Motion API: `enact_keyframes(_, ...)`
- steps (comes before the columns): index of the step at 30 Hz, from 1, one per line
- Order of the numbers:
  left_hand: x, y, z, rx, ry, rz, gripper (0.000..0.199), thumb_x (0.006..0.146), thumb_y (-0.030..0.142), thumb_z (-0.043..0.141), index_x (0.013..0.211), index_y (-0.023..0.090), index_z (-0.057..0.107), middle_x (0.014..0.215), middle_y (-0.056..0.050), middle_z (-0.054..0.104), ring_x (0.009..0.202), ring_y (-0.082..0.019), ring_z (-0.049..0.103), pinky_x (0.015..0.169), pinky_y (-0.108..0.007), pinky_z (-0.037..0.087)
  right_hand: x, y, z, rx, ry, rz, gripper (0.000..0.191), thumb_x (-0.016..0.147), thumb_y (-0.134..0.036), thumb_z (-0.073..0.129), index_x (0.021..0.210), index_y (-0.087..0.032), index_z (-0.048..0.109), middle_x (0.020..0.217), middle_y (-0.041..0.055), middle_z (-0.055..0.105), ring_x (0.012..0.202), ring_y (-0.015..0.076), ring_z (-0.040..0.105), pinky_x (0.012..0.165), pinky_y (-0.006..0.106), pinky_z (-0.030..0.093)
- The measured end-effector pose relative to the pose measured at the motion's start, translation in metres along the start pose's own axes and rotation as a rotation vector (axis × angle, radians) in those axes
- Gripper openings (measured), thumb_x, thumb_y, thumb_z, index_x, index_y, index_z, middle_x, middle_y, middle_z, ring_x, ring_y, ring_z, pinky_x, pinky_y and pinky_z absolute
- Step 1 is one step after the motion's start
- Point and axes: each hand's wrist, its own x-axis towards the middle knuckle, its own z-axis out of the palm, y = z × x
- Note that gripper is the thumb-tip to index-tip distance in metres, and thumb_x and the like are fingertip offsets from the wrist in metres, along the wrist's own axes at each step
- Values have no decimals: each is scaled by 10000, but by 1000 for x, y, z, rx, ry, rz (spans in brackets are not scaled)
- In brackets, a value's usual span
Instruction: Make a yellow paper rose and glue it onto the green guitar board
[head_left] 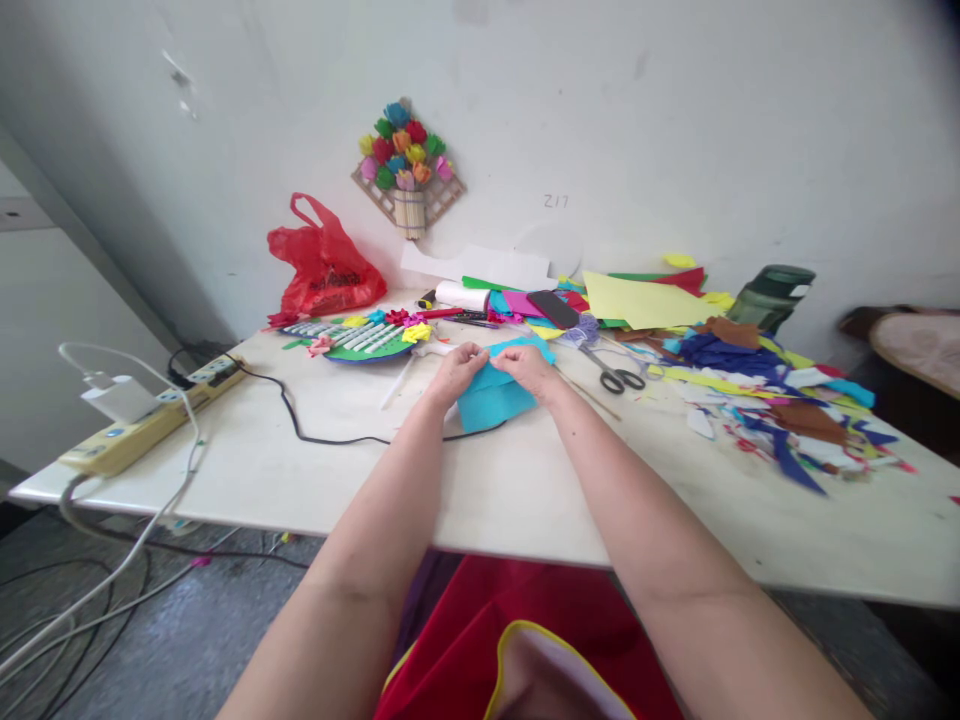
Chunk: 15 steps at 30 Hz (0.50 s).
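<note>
Light blue paper [495, 400] lies on the table in front of me, with its upper part between my two hands. My left hand [459, 372] is closed, fingertips pinching the paper near its upper left part. Close beside it, my right hand [526, 368] pinches the same paper with bent fingers. The fingertips of both hands almost meet. Scissors with black handles [621, 380] rest just to the right of the paper. A thin stick [589, 392] lies between the paper and the scissors.
A yellow power strip [135, 435] with cables sits at the left edge. Behind are a red plastic bag [326, 262], a green board with white sticks [367, 343] and coloured papers [645, 300]. Paper scraps [802, 425] and a green bottle [772, 298] are at the right.
</note>
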Motion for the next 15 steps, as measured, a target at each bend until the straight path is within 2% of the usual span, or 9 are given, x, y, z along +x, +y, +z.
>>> enact_keyframes(5,1,-1,1,65,14,20,283,770,420,576,670,164,509,576,43,398,552,-88,344,512,-229,265,1,2,-1,-4,-3,-11,265,614,-402,558,493,-170,513,513,-33,373,556,96,327,533,260,248)
enact_keyframes(10,3,-4,2,46,57,31,294,725,405,642,628,165,503,558,43,396,541,-88,335,497,-230,245,0,0,0,-8,-4,-26,263,618,-385,556,478,-176,478,509,-35,351,559,98,323,533,264,234)
enact_keyframes(15,5,-4,1,12,122,48,289,726,385,647,621,165,491,540,52,378,512,-77,310,488,-227,232,0,-1,-2,20,5,-18,386,661,-473,563,479,-201,358,518,-45,276,548,94,262,537,272,206)
